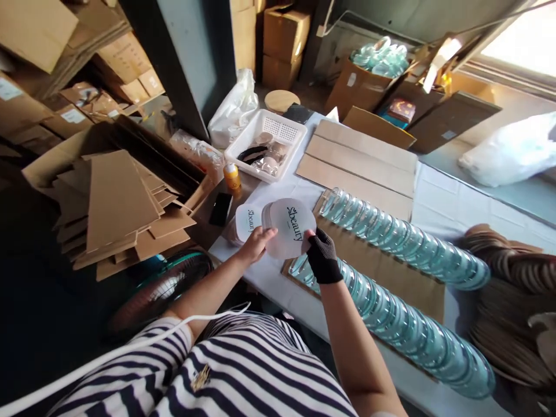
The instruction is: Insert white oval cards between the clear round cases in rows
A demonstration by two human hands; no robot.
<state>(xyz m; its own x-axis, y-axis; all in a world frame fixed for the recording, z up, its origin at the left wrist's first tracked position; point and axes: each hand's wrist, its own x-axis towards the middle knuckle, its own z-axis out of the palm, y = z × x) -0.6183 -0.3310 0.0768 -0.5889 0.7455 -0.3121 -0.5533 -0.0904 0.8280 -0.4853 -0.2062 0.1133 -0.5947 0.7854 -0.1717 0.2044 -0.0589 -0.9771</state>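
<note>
I hold a round frosted lid (290, 227) printed "beauty" above the table's near edge, my bare left hand (256, 243) pinching its left rim and my gloved right hand (322, 255) gripping its right. I judge I'm mid-check on it; next calls for a steady two-handed hold clear of the rows of glass dishes (403, 237).

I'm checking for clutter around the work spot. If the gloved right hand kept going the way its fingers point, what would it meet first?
The right hand points up-left at the round "beauty" disc it already grips; that comes first. Beyond, probably the orange bottle, though depth is unclear.

Both my forearms reach forward, close together. My bare left hand (257, 243) curls its fingers loosely inward; my black-gloved right hand (322, 255) pinches with thumb and fingers.
</note>
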